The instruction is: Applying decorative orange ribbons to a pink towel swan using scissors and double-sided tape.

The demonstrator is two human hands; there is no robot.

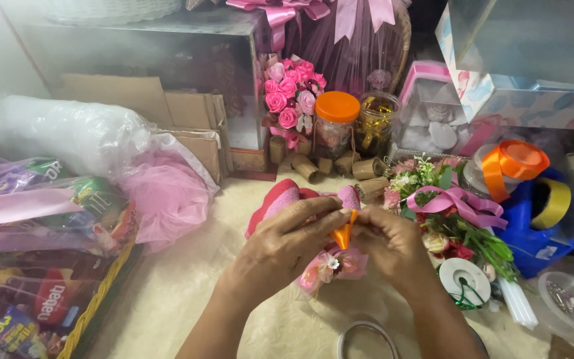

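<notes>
A short orange ribbon piece [344,234] sits at the centre, pinched between the fingertips of the left hand [286,243] and right hand [389,244], both grasping it over a pink fabric bundle [280,198]. At one o'clock lies a flower spray [456,226]; at twelve, an orange-lidded jar [335,123]; at nine, a wrapped snack basket [41,266].

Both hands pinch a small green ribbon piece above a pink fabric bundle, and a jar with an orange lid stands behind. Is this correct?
Not quite: the head view shows that the small ribbon piece is orange, not green. The left hand and right hand do pinch it above the pink fabric bundle, and the clear jar with the orange lid stands behind.
</notes>
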